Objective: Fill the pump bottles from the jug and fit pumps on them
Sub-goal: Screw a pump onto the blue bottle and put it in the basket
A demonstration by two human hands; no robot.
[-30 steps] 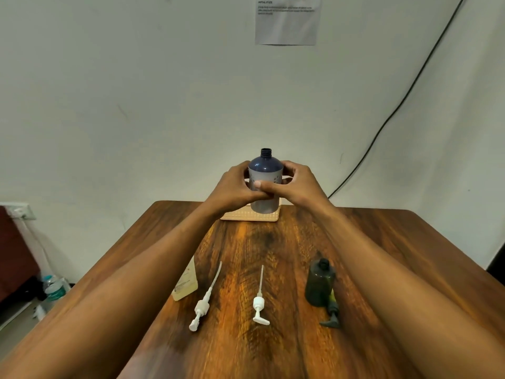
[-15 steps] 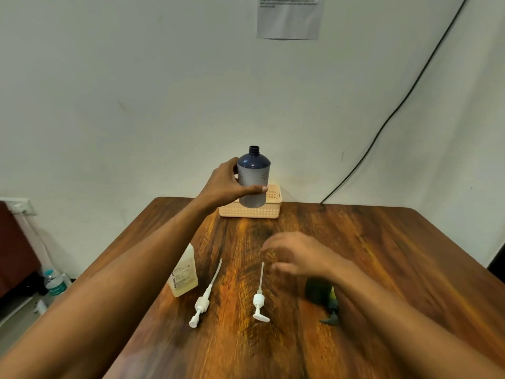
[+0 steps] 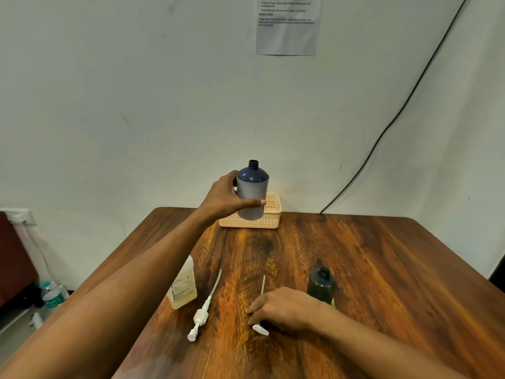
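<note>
Bottle (image 3: 252,196) first: we see a blue-shouldered pump bottle with a pale body and an open, capless neck, held upright above the far edge of the wooden table (image 3: 369,269). Our left hand (image 3: 224,198) wraps its side, thumb across the front, fingers behind. Directly behind and below the bottle sits a cream plastic basket (image 3: 269,221), against the wall. Nearer to us than the bottle, our right hand (image 3: 281,307) lies low on the table with fingers curled over the head of a small white pump (image 3: 261,305); its dip tube points away towards the bottle and its spout pokes out beneath the fingers. We cannot tell whether the hand has actually gripped it. Left of that pump lies a second, larger white pump (image 3: 202,314), untouched. Further left stands a pale yellow jug (image 3: 183,288), partly hidden by our left forearm. Right of the small pump stands a dark bottle (image 3: 322,284), uncapped, just beside our right wrist.
</note>
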